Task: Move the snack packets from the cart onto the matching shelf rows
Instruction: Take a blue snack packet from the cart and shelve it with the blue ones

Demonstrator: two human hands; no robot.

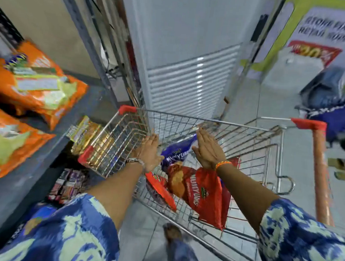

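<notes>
Both your hands reach down into a wire cart (238,132) parked just right of a grey shelf (71,112).

The cart's rim nearly touches the shelf edge on the left; open tiled floor lies to the right and far side. Your left hand (149,153) and right hand (207,150) are both flat and spread — holding nothing — either side of a purple snack packet (176,153). Red snack packets (204,194) lie nearer you in the basket. Orange packets (35,85) sit on the shelf, far left.
</notes>
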